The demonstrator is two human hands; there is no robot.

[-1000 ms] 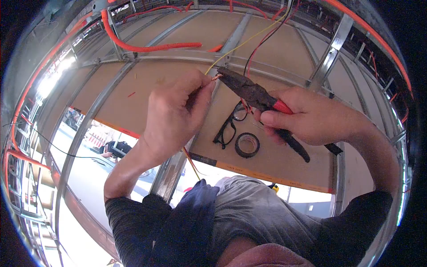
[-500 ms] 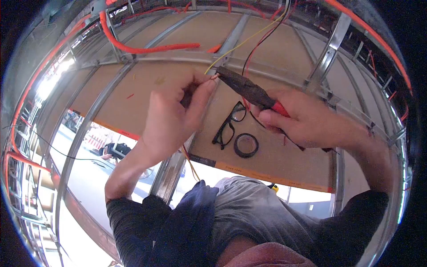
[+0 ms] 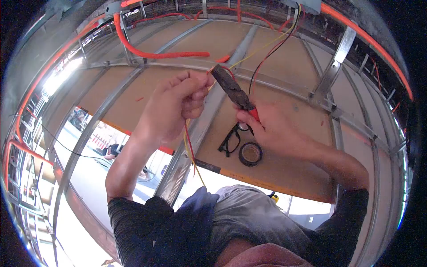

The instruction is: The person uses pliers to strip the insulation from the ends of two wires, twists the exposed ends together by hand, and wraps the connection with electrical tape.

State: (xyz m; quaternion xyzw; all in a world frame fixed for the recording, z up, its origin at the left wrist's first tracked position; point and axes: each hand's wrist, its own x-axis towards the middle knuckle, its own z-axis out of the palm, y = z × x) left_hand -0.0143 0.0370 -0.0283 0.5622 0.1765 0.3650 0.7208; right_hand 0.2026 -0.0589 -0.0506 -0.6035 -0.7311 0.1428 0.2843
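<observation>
My left hand (image 3: pixel 175 104) is closed in a pinch on electrical wires. A red wire (image 3: pixel 231 70) curves from the fingertips behind the pliers, and red and yellow tails (image 3: pixel 190 149) hang below the fist. In my right hand (image 3: pixel 275 129) is a pair of pliers (image 3: pixel 231 88) with dark, worn jaws and a red handle. The pliers' tip touches or nearly touches the wire ends at my left fingertips; the exact grip is too small to tell. Beneath my right hand lie black-framed glasses (image 3: pixel 230 141), partly covered, and a roll of black tape (image 3: pixel 250 154).
A brown board (image 3: pixel 284 171) lies across metal studs (image 3: pixel 178 153). Orange conduit (image 3: pixel 164 55) runs at the upper left, with more (image 3: pixel 356 35) at the upper right. Yellow, black and red wires come down from a grey box (image 3: pixel 307 6). Bright openings show the floor below.
The pliers have swung steeper and my right hand has moved left, partly covering the glasses. A red wire now loops at the pliers' tip. My left fingers have curled in more.
</observation>
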